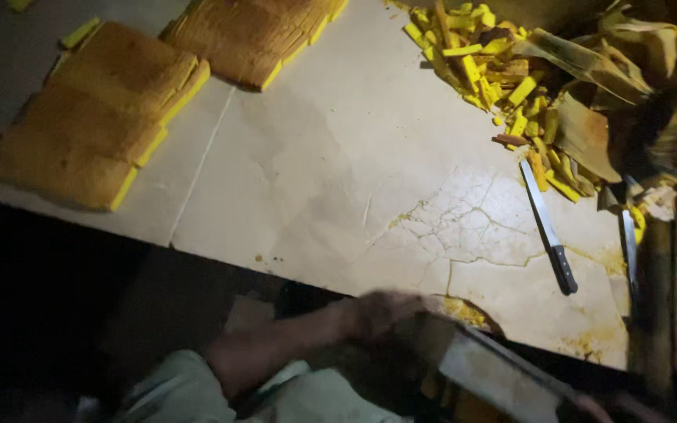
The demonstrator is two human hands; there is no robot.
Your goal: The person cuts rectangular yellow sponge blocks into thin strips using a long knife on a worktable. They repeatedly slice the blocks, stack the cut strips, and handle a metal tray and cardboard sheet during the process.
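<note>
I see the left hand (381, 313) blurred at the near edge of the table (338, 196), closed around the end of a flat, pale rectangular slab-like thing (495, 376) that slants down toward the near right corner; yellow shows along its underside, but motion blur keeps me from saying what it is. Its fingers wrap the slab's upper end, so I read them as holding it. At the far lower right a bit of what may be the right hand (613, 406) touches the slab's lower end; whether its fingers are wide or closed I cannot tell

As for how far the work stands, I judge it partly done: a heap of bright yellow cut strips and brown crust trimmings (503, 78) lies at the far right of the table, mixed with crumpled brownish wrapping leaves (628, 70), while three brown-topped, yellow-sided flat cake slabs (95, 117) sit uncut along the left edge and far left corner. One more like them (252, 35) lies at the far edge

A long knife with a dark handle (548, 231) lies free on the table near the right side, blade pointing at the heap; a second blade (628, 243) lies just beside it toward the right edge. The pale table surface is cracked and smeared with yellow crumbs near the near right corner
</note>
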